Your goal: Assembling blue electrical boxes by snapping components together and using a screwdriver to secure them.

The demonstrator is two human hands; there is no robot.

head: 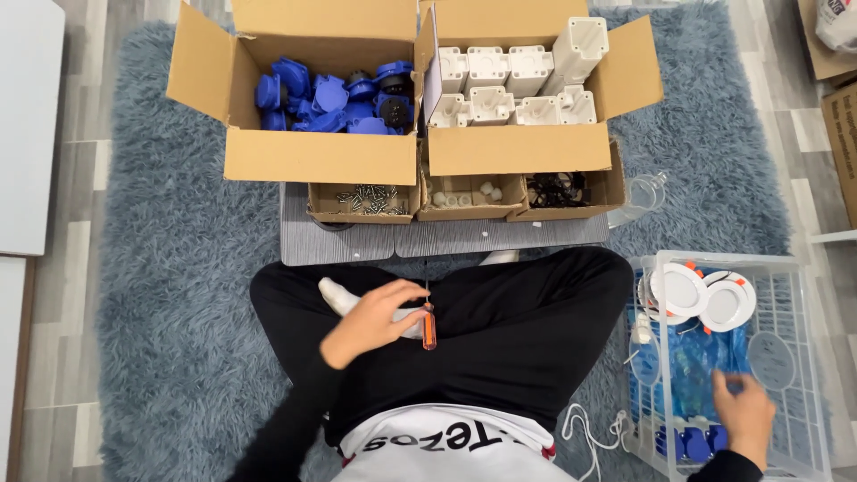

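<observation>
I sit cross-legged in black trousers on a grey-blue shaggy rug (170,268). My left hand (370,317) rests on my lap with its fingers curled around an orange-handled screwdriver (428,323), whose thin shaft points away from me. My right hand (743,412) reaches down into a clear plastic crate (794,268) at my right, fingers touching a blue part (734,386) inside it. The crate also holds round white discs (705,295) and more blue parts (692,439).
Ahead lies a grey board (446,239) with three small cardboard trays: screws (368,200), small white pieces (468,194), black pieces (558,189). Behind them stand a box of blue plastic parts (335,96) and a box of white housings (518,85). A clear jug (644,194) lies right.
</observation>
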